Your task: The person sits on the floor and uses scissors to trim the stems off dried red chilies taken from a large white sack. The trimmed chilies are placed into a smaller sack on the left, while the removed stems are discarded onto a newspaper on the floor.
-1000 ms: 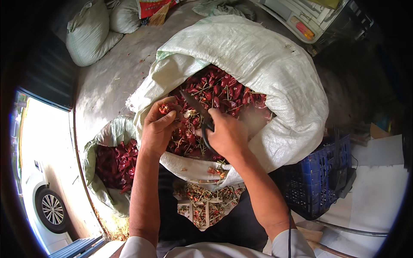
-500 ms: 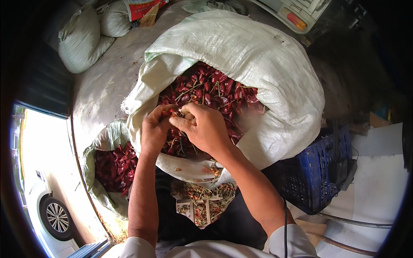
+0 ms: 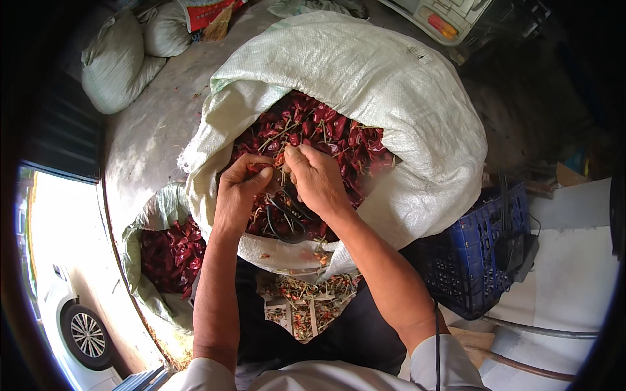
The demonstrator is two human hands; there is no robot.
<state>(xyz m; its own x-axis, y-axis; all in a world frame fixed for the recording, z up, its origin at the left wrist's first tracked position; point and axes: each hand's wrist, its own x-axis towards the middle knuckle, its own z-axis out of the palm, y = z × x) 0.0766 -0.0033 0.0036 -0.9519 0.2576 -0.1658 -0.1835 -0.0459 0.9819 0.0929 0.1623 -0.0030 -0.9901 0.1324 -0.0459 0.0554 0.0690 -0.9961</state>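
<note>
Both hands' grip on chillies (image 3: 326, 130), white sack (image 3: 391, 85)

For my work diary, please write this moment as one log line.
left hand: pinching a dried red chili | right hand: on same chili, scissors hanging beneath | big white sack: open, full of chilies | smaller sack: chilies, left

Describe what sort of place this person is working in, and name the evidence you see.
Probably an informal chilli-sorting spot by a roadside: a big white woven sack of dried red chillies, tied sacks on a concrete floor, and a parked car.
</note>
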